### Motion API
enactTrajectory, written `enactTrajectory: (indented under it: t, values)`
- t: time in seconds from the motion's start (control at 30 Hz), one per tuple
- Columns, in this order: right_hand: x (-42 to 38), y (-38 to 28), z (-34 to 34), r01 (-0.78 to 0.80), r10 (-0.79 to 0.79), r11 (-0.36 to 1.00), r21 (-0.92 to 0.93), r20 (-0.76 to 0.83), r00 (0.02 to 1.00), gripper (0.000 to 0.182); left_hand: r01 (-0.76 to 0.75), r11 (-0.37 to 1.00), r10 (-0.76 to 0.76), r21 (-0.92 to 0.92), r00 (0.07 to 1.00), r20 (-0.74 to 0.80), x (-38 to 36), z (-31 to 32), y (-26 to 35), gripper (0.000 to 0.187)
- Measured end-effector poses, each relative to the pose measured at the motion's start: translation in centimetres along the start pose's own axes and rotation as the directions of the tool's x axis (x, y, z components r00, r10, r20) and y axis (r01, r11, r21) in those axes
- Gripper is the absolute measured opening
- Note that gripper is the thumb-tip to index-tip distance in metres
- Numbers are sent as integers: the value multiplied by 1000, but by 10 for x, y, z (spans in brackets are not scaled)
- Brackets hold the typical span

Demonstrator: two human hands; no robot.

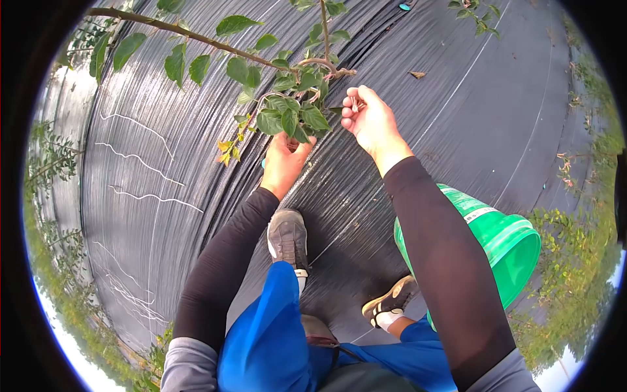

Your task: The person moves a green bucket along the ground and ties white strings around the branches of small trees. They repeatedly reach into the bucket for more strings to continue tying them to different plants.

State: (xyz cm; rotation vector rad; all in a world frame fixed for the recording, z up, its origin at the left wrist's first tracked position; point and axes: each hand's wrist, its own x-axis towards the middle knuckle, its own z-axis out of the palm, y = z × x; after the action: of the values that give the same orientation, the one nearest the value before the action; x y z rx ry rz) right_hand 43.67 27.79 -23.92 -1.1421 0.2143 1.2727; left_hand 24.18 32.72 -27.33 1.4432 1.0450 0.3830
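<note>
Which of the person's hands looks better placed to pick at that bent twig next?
Probably the right hand: its fingers are raised beside the twig and pinch something small. The left hand sits lower, gripping under the leaf cluster, seemingly steadying it.

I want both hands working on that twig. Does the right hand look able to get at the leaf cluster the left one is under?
Probably yes. The right hand hangs just beside the leaf cluster, with nothing between them, though its fingers already pinch something small. The left hand sits below the leaves.
</note>
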Motion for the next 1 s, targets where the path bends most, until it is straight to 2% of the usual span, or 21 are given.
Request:
enactTrajectory:
  t: [0.03, 0.1, 0.13, 0.17, 0.2, 0.23, 0.3, 0.33, 0.4, 0.43, 0.47, 0.53, 0.57, 0.6, 0.63, 0.67, 0.7, 0.77, 0.83, 0.97, 1.0]
  values:
    - [4, -1, 2, -14, 4, 995, -97, -101, 995, 21, -57, 995, 61, 85, 997, -38, 0, 0, 4, 34]
    - [10, 2, 8, -15, -3, 990, -138, -130, 992, 19, -45, 991, 52, 126, 997, -58, -1, 0, 11, 32]
    - [13, 6, 12, 188, -240, 882, -433, -68, 968, 19, -32, 986, 46, 164, 995, -83, -2, 0, 15, 31]
    - [15, 9, 15, 361, -435, 648, -670, 63, 898, 19, -32, 986, 47, 166, 995, -84, -2, -1, 15, 31]
    - [13, 11, 16, 437, -519, 469, -768, 161, 839, 17, -26, 963, 57, 268, 992, -110, -3, -1, 15, 30]
    - [-3, 3, 28, 358, -479, 305, -883, 183, 859, 17, -16, 930, 70, 368, 989, -133, -4, -2, 15, 28]
    - [-15, -5, 42, 474, -514, -80, -877, 443, 734, 17, -10, 918, 66, 397, 990, -127, -6, -3, 21, 28]
    - [-10, -4, 40, 474, -515, -76, -877, 441, 735, 17, -4, 907, 62, 422, 990, -124, -7, -5, 23, 27]
    - [2, -3, 39, 561, -388, -375, -738, 674, 628, 16, -48, 893, 112, 448, 987, -118, -7, -7, 12, 26]
    - [4, -4, 40, 562, -389, -371, -739, 674, 628, 16, -92, 878, 163, 469, 980, -113, -7, -9, 11, 25]
    - [5, -6, 42, 565, -333, -440, -698, 711, 620, 16, -91, 877, 163, 472, 980, -113, -9, -10, 10, 25]
    - [7, -9, 47, 566, -274, -504, -652, 743, 611, 17, -70, 926, 112, 370, 990, -91, -17, -11, 10, 23]
    - [8, -9, 51, 547, -188, -559, -623, 738, 648, 18, -70, 926, 111, 372, 990, -91, -20, -12, 6, 23]
    - [9, -10, 55, 530, -103, -610, -589, 723, 683, 19, 3, 964, 15, 267, 998, -67, -24, -14, -3, 23]
    - [10, -11, 60, 531, -105, -608, -591, 722, 684, 19, 81, 983, -77, 162, 997, -33, -26, -15, -11, 22]
    - [12, -12, 67, 498, 19, -686, -530, 672, 740, 20, 128, 991, -127, -40, 992, 4, -27, -15, -19, 19]
    - [13, -14, 73, 473, 134, -755, -454, 600, 789, 21, 127, 991, -127, -37, 992, 4, -26, -21, -27, 19]
    - [9, -20, 88, 475, 193, -776, -415, 561, 805, 18, 425, 814, -364, -395, 904, 224, -24, -37, -26, 16]
    - [10, -22, 95, 477, 250, -798, -368, 518, 818, 16, 449, 696, -358, -560, 894, 271, -16, -44, -25, 18]
    - [14, -25, 96, 522, 298, -781, -342, 530, 794, 16, 446, 668, -320, -596, 895, 312, 3, -52, -24, 16]
    - [15, -26, 96, 522, 297, -773, -361, 521, 800, 17, 459, 615, -324, -641, 888, 325, 5, -53, -24, 15]
